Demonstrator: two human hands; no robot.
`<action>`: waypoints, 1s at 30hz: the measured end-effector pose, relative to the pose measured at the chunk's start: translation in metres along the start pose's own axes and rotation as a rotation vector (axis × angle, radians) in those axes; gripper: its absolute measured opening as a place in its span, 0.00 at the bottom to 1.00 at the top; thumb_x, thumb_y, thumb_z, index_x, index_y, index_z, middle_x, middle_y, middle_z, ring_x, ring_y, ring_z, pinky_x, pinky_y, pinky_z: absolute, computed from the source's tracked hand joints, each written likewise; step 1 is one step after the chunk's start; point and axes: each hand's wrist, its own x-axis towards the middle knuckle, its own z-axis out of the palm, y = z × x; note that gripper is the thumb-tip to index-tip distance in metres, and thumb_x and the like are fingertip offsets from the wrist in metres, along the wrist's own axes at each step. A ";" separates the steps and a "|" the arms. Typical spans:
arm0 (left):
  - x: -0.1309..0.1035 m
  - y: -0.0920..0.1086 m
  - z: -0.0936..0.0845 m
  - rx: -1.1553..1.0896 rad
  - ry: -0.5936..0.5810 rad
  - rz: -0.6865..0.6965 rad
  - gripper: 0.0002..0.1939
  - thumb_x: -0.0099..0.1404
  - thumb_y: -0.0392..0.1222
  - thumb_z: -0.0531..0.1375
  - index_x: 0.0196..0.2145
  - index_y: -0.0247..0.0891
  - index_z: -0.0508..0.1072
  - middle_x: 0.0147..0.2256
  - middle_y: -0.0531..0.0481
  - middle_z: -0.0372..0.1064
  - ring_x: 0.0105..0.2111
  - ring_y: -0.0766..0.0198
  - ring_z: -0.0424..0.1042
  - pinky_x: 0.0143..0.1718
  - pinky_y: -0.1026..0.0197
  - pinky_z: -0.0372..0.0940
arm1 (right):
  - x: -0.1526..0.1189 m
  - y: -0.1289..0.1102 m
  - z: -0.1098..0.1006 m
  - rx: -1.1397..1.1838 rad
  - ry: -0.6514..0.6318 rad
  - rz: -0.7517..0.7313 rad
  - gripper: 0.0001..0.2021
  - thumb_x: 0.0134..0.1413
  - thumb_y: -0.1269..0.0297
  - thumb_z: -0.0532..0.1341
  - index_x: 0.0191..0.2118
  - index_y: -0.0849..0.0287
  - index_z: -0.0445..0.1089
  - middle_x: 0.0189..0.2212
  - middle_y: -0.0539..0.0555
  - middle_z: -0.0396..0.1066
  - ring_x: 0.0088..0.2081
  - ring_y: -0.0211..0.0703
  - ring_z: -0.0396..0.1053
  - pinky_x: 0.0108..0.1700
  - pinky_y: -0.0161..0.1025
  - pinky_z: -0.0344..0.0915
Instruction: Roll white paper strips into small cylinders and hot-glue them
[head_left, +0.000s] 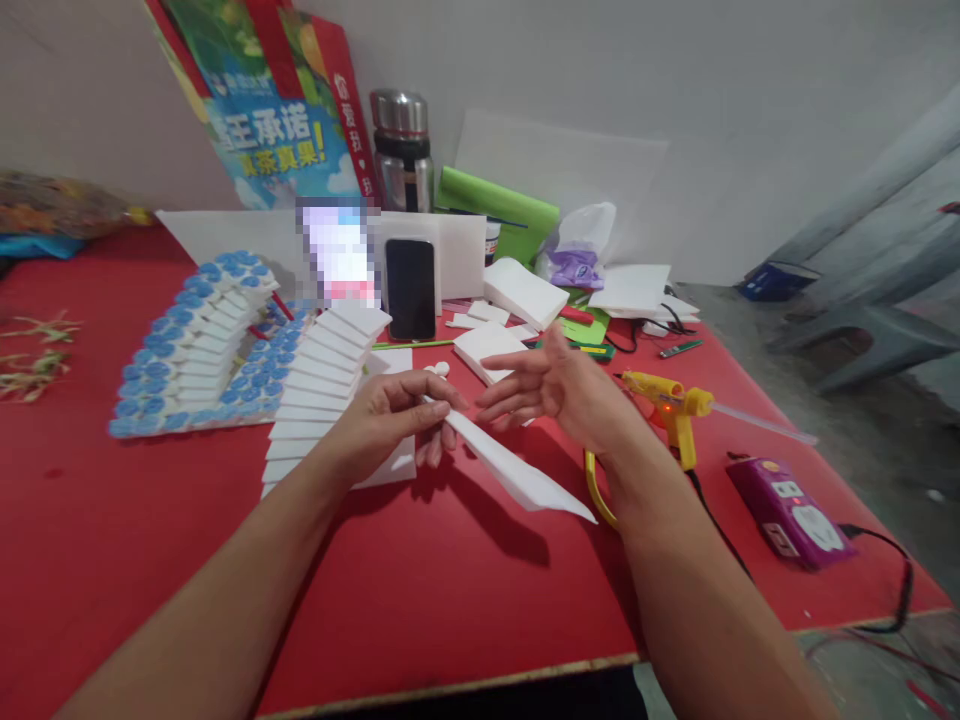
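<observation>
My left hand (390, 412) pinches one end of a thin white sheet (517, 475), which looks like folded paper. The sheet slants down to the right above the red table and casts a shadow on it. My right hand (562, 392) is raised beside the sheet, its fingers apart and holding nothing. Just left of my left hand stands a fan of white stepped pieces (319, 385), partly hidden by that hand and forearm. Further left is a curved white model with stair-like strips and blue round pieces (154, 372).
A yellow glue gun (667, 393) with a clear stick lies right of my right forearm. A purple power socket (791, 512) and cords are near the right edge. Behind stand a dark phone (410, 290), a steel flask (403, 145), white blocks (525, 293) and a green cutter (592, 350).
</observation>
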 end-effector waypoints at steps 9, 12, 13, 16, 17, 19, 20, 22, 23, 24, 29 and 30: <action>0.002 0.003 0.008 0.271 0.100 0.025 0.09 0.69 0.45 0.64 0.40 0.37 0.72 0.21 0.52 0.75 0.19 0.66 0.71 0.22 0.67 0.65 | 0.008 0.015 0.025 -0.168 -0.118 0.127 0.13 0.53 0.58 0.73 0.33 0.63 0.75 0.25 0.50 0.76 0.22 0.32 0.68 0.26 0.31 0.64; 0.004 -0.001 0.006 0.307 0.147 0.050 0.10 0.66 0.45 0.67 0.41 0.36 0.76 0.27 0.50 0.77 0.25 0.65 0.74 0.28 0.65 0.69 | 0.008 0.011 0.017 -0.238 -0.063 0.112 0.14 0.53 0.58 0.73 0.32 0.63 0.74 0.25 0.50 0.76 0.22 0.30 0.66 0.25 0.30 0.61; 0.004 -0.002 0.005 0.320 0.161 0.062 0.11 0.65 0.44 0.69 0.41 0.36 0.77 0.29 0.50 0.77 0.28 0.65 0.75 0.31 0.64 0.70 | 0.008 0.010 0.015 -0.232 -0.067 0.109 0.14 0.53 0.57 0.73 0.33 0.63 0.75 0.25 0.50 0.77 0.22 0.30 0.65 0.25 0.30 0.60; 0.004 -0.004 0.004 0.356 0.180 0.119 0.11 0.63 0.45 0.71 0.40 0.37 0.80 0.36 0.49 0.77 0.35 0.63 0.77 0.37 0.63 0.71 | 0.008 0.010 0.010 -0.181 -0.130 0.101 0.16 0.54 0.53 0.73 0.35 0.63 0.75 0.27 0.52 0.78 0.21 0.30 0.64 0.25 0.31 0.59; 0.004 -0.004 0.003 0.373 0.180 0.139 0.10 0.63 0.45 0.71 0.39 0.37 0.80 0.37 0.48 0.77 0.36 0.62 0.77 0.38 0.62 0.71 | 0.008 0.010 0.009 -0.161 -0.151 0.100 0.17 0.54 0.52 0.72 0.35 0.63 0.75 0.28 0.52 0.79 0.21 0.29 0.63 0.24 0.31 0.59; 0.005 -0.003 0.004 0.415 0.171 0.170 0.09 0.64 0.45 0.70 0.37 0.37 0.80 0.36 0.48 0.76 0.36 0.61 0.76 0.38 0.61 0.71 | 0.009 0.011 0.008 -0.124 -0.176 0.105 0.18 0.53 0.51 0.72 0.35 0.62 0.75 0.28 0.52 0.79 0.20 0.29 0.61 0.23 0.31 0.57; 0.005 -0.002 0.004 0.440 0.167 0.183 0.08 0.65 0.44 0.69 0.37 0.37 0.80 0.36 0.48 0.76 0.36 0.61 0.75 0.37 0.61 0.70 | 0.010 0.012 0.008 -0.106 -0.181 0.112 0.18 0.53 0.51 0.73 0.36 0.62 0.75 0.27 0.52 0.78 0.20 0.29 0.61 0.22 0.31 0.56; 0.005 -0.002 0.006 0.501 0.168 0.225 0.07 0.66 0.43 0.67 0.37 0.37 0.79 0.35 0.47 0.76 0.35 0.61 0.75 0.37 0.61 0.70 | 0.012 0.013 0.007 -0.060 -0.188 0.137 0.18 0.53 0.51 0.73 0.35 0.63 0.75 0.26 0.52 0.77 0.19 0.29 0.59 0.20 0.31 0.52; 0.005 -0.002 0.006 0.541 0.173 0.259 0.06 0.67 0.42 0.67 0.37 0.37 0.79 0.36 0.47 0.76 0.35 0.61 0.75 0.37 0.60 0.70 | 0.012 0.013 0.007 -0.033 -0.189 0.155 0.17 0.53 0.53 0.73 0.35 0.63 0.75 0.25 0.51 0.76 0.18 0.28 0.58 0.20 0.30 0.51; 0.005 -0.003 0.007 0.590 0.181 0.304 0.05 0.68 0.41 0.66 0.37 0.37 0.78 0.36 0.47 0.76 0.36 0.61 0.75 0.38 0.60 0.69 | 0.012 0.013 0.007 -0.007 -0.187 0.174 0.16 0.53 0.54 0.73 0.35 0.63 0.75 0.23 0.50 0.75 0.17 0.28 0.57 0.19 0.30 0.49; 0.003 -0.004 0.009 0.870 0.157 0.594 0.04 0.72 0.33 0.61 0.40 0.38 0.76 0.39 0.46 0.76 0.40 0.61 0.75 0.43 0.59 0.68 | 0.010 0.009 0.010 0.083 -0.136 0.253 0.10 0.55 0.62 0.69 0.31 0.62 0.72 0.20 0.49 0.72 0.15 0.26 0.51 0.17 0.29 0.43; 0.003 -0.004 0.009 0.912 0.146 0.639 0.06 0.72 0.32 0.59 0.42 0.38 0.76 0.39 0.46 0.76 0.41 0.61 0.75 0.44 0.59 0.68 | 0.009 0.009 0.011 0.095 -0.132 0.267 0.10 0.55 0.62 0.69 0.30 0.62 0.71 0.19 0.49 0.71 0.14 0.26 0.50 0.17 0.29 0.42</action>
